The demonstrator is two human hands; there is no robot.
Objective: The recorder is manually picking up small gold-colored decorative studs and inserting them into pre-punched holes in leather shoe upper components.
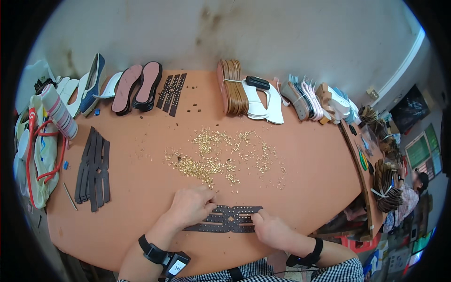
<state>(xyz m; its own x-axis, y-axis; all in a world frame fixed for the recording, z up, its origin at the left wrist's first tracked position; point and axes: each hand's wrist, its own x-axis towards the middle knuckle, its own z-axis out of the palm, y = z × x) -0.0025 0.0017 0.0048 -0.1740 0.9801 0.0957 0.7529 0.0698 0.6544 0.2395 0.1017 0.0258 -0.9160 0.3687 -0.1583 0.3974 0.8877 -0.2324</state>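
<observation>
The fingers of your left hand (191,205) are drawn together at the left end of a studded black strap piece (230,219) in the head view; whether they pinch anything, you cannot tell from here. The fingers of your right hand (276,230) are bent close together against the piece's right end, and their exact hold is likewise unclear. That piece lies flat near the near edge of the table (314,155), its slotted halves meeting at a narrow middle with a diamond-shaped opening. Just beyond your hands, loose gold studs (195,167) spread over the table's middle, heaped thickest on their left side. Toward the left edge you have a pile of plain black strap pieces (94,169), with a thin metal rod (70,196) beside it. Along the far edge, from left to right, stand or lie a blue shoe (93,85), pink-topped soles (127,89), more studded black strips (172,95), a tied bundle of brown soles (233,89) and white cut-outs (256,107) with a small black object (258,83) on top.
</observation>
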